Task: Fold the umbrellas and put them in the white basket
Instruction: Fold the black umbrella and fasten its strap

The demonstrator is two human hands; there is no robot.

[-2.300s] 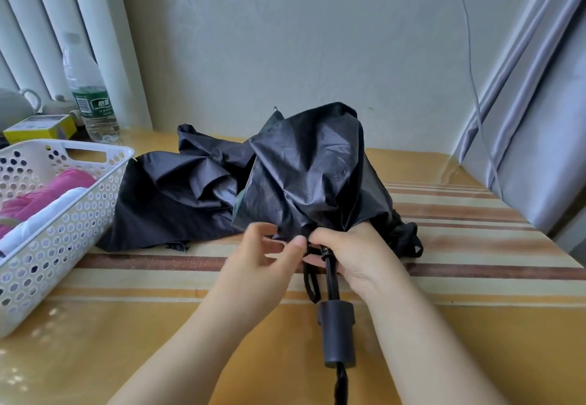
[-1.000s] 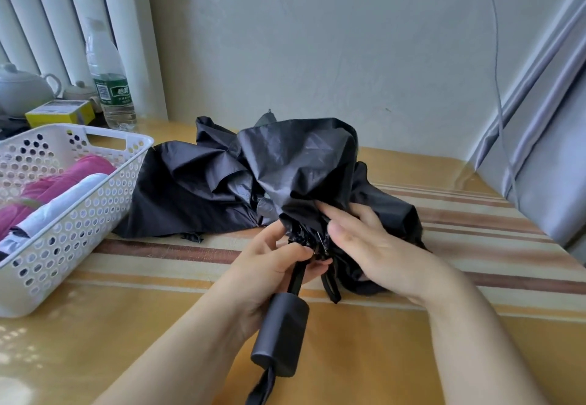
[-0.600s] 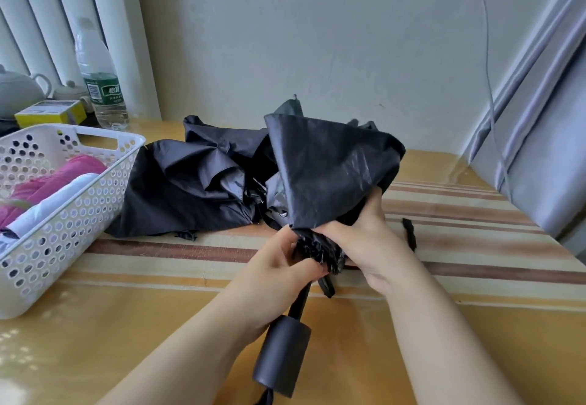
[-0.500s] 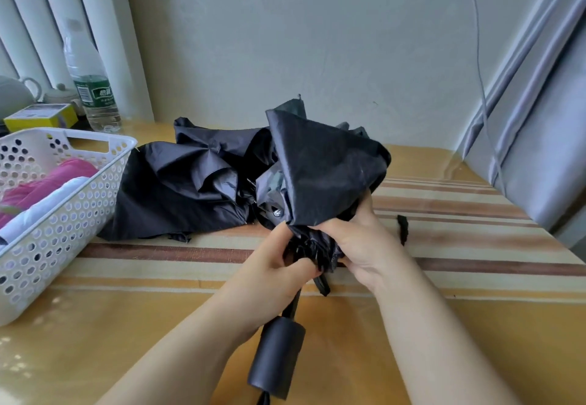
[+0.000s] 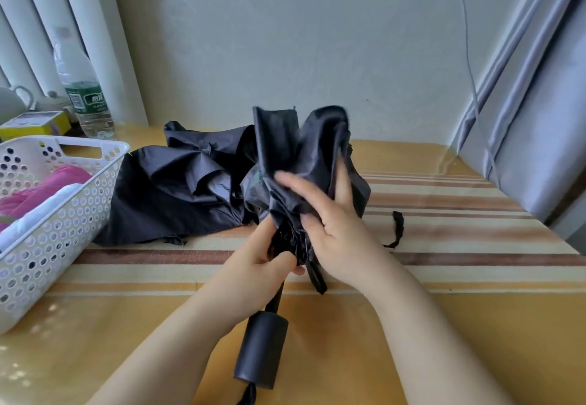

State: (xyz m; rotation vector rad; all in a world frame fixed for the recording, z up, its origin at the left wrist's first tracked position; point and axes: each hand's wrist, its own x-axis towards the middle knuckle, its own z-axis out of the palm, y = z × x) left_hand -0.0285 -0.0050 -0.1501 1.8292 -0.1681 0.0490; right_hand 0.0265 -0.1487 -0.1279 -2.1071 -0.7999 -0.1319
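Hands at work over a striped table (image 5: 444, 265): I am gripping the black umbrella (image 5: 301, 157) at its gathered ribs with my left hand (image 5: 257, 265), fingers curled round the bunch just above the handle (image 5: 261, 350), while my right hand (image 5: 329, 227) is lying with straight fingers against the canopy, smoothing its panels. Fabric is bunching loosely — folding looks only partly done, the strap (image 5: 396, 227) hanging unfastened. Behind, a second black umbrella (image 5: 177, 189) is lying crumpled, unfolded. Pink and white bundles are sitting in the white basket (image 5: 63, 214) at left — two umbrellas, I judge, remaining.
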